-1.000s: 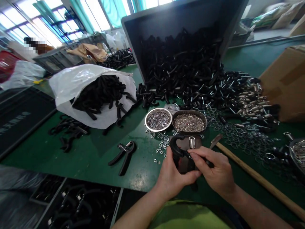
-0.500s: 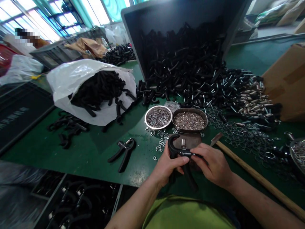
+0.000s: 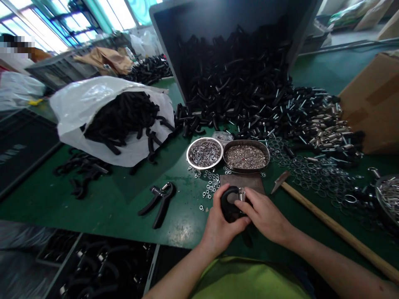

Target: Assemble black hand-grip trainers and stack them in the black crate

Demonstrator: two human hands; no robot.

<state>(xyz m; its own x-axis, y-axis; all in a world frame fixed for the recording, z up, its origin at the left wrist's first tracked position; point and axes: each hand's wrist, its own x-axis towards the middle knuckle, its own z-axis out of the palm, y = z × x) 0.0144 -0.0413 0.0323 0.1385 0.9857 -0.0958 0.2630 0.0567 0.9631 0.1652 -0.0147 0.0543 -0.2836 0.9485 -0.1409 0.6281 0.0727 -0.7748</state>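
My left hand (image 3: pixel 216 226) is wrapped round a black hand grip strengthener (image 3: pixel 229 203), its curved end turned upward above the bench. My right hand (image 3: pixel 268 216) closes on the same grip strengthener, thumb and fingers beside its coil spring (image 3: pixel 242 193). The lower handle is mostly hidden by my hands. Just beyond them lies a flat metal plate (image 3: pixel 241 182). Another hand grip strengthener (image 3: pixel 159 205), with a spring fitted, rests on the green bench to the left. To the right is a hammer (image 3: pixel 330 222) with a wooden handle.
A round metal bowl (image 3: pixel 205 167) and an oval tin (image 3: pixel 246 170) hold small metal parts, with nuts (image 3: pixel 213 185) scattered nearby. Behind them, black handles spill from a grey crate (image 3: pixel 170 54). A white sack (image 3: pixel 71 99) of black parts lies left, a cardboard box (image 3: pixel 370 104) right.
The grip strengthener has been turned in my hands, its curved end now facing me. My right hand has moved from the handle to beside the spring. The view has shifted slightly.
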